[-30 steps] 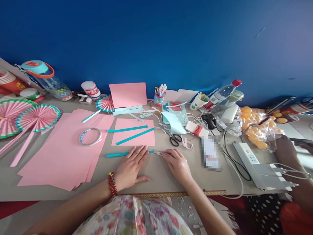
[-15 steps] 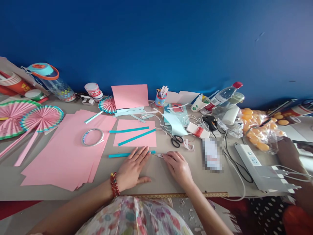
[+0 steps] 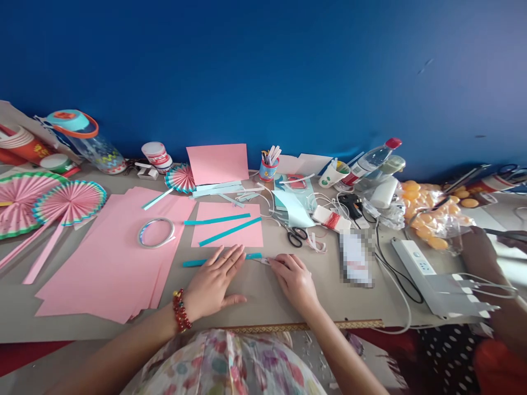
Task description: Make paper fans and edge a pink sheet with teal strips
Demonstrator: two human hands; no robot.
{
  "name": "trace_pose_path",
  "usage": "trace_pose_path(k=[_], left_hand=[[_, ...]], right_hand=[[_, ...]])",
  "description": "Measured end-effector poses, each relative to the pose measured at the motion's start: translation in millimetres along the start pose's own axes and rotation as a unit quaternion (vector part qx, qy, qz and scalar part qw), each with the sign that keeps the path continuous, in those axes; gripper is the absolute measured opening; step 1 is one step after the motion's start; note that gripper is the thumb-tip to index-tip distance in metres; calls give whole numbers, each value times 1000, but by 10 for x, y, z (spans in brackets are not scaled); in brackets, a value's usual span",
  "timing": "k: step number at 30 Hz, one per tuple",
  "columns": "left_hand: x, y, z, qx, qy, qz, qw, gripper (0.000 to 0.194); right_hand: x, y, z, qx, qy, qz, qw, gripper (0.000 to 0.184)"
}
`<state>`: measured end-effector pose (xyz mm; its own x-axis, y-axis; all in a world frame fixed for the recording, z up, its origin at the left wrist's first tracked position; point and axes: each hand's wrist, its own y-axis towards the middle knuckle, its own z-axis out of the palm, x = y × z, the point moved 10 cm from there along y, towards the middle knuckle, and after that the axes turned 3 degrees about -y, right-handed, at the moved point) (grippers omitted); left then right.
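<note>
My left hand (image 3: 211, 291) lies flat, fingers spread, across a teal strip (image 3: 193, 263) on the table, covering its middle. The strip's right end shows beyond my fingertips. Beside that end, my right hand (image 3: 295, 281) has its fingers closed on a small pale piece with a thin tip (image 3: 264, 261), which points left at the strip; its kind is unclear. Just behind my hands is a pink paper sheet (image 3: 222, 237) with two more teal strips (image 3: 218, 219) lying across it.
To the left lie a stack of pink sheets (image 3: 102, 263), a tape roll (image 3: 156, 232) and folded paper fans (image 3: 69, 203). Behind are black-handled scissors (image 3: 296, 237), a pen cup (image 3: 268, 170) and a bottle (image 3: 370, 162). A power strip (image 3: 415, 269) and another person's arm (image 3: 480, 263) are at right.
My left hand has slid a little left along the strip, uncovering more of its right end. My right hand has shifted slightly left with the pale piece.
</note>
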<state>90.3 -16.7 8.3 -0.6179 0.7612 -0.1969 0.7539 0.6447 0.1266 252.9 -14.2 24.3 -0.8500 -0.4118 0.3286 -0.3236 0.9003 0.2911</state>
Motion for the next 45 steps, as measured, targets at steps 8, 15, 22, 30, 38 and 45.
trace_pose_path(k=[8,15,22,30,38,45], left_hand=[[43,-45,67,3,7,-3,1000,94],[52,-44,58,5,5,-8,1000,93],[51,-47,45,-7,8,-8,1000,94],[51,-51,80,10,9,-10,1000,93],[72,-62,22,11,-3,-1,1000,92],[208,-243,-89,3,7,12,1000,88]], right_hand=[[73,39,23,0,-2,-6,1000,29],[90,28,39,2,-6,-9,1000,30],[147,46,81,4,-9,-6,1000,31],[200,57,80,-1,-6,-6,1000,31],[299,112,125,2,3,-11,1000,30],[285,108,119,2,0,-11,1000,31]])
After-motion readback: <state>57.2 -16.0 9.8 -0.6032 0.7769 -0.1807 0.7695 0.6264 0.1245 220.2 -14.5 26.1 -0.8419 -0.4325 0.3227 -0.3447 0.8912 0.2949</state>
